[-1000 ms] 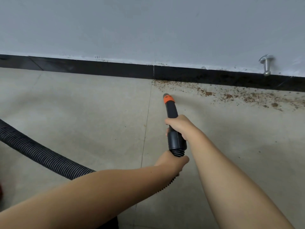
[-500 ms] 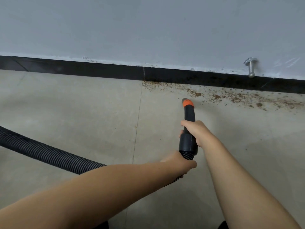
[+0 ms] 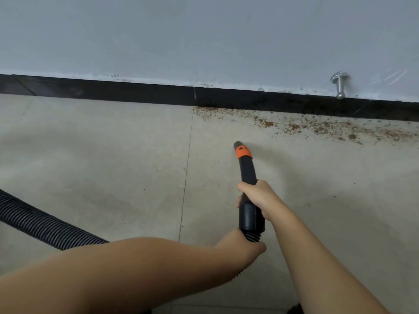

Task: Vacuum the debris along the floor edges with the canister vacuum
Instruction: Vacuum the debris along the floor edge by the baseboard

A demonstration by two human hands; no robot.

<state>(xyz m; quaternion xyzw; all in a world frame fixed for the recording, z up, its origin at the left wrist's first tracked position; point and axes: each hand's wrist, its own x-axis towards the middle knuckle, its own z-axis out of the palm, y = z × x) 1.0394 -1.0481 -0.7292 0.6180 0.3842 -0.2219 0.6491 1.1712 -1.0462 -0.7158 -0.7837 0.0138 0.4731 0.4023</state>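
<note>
A black vacuum nozzle point(image 3: 247, 171) with an orange collar points at the floor, its tip short of the wall. My right hand point(image 3: 258, 198) grips the nozzle's middle. My left hand point(image 3: 242, 247) holds the ribbed hose where it joins the nozzle's rear end. The black corrugated hose point(image 3: 43, 225) trails off to the left and passes under my left forearm. Brown debris point(image 3: 294, 126) lies scattered along the black baseboard point(image 3: 113, 92), from the tile joint out to the right edge, beyond and to the right of the nozzle tip.
A metal door stop point(image 3: 339, 86) sticks out of the grey wall above the baseboard at the right. The floor is beige tile with a joint line point(image 3: 187, 168) running toward me. The canister itself is out of view.
The nozzle tip moved right along the floor and then came back a little from the wall. Both hands kept their grip, and the view shifted slightly.
</note>
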